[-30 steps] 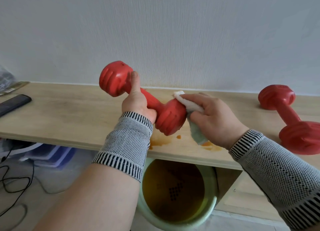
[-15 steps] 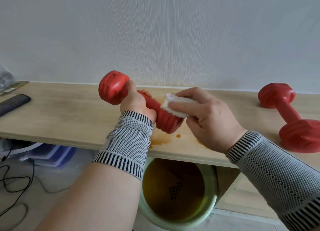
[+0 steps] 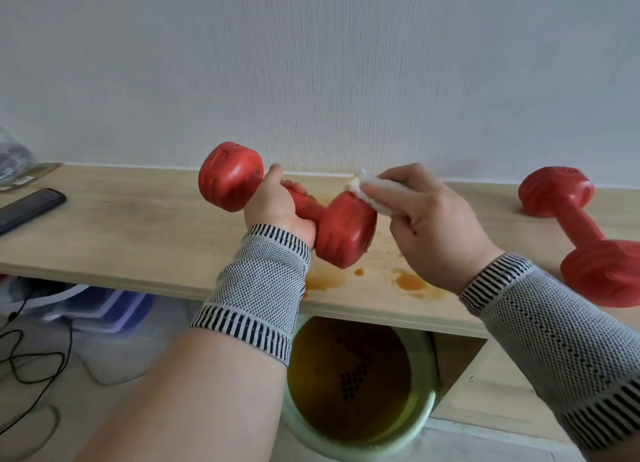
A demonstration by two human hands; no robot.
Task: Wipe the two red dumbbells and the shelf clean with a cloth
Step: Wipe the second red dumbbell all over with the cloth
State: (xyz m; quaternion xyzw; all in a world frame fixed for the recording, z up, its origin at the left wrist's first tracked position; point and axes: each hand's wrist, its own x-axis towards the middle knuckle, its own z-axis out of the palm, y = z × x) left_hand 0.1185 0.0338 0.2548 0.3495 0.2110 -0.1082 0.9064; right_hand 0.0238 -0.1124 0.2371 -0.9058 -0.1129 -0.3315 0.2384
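Pale wooden shelf [image 3: 121, 226], orange stains at its near edge. My left hand [image 3: 277, 208] grips one red dumbbell [image 3: 294, 205] by its bar, lifted for access; my right hand [image 3: 433, 219] presses the white cloth [image 3: 377, 195] to its near head. Second dumbbell [image 3: 585, 233] lies far right.

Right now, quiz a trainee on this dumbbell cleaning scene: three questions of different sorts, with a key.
1. True or false: the left hand grips the held dumbbell by its handle.
2. What does the right hand hold? A) sponge B) white cloth C) spray bottle
3. Fill in: orange stains mark the ____ near its front edge.

Key:
1. True.
2. B, the white cloth, pressed on the dumbbell's near head.
3. Shelf. The second dumbbell lies there, untouched.
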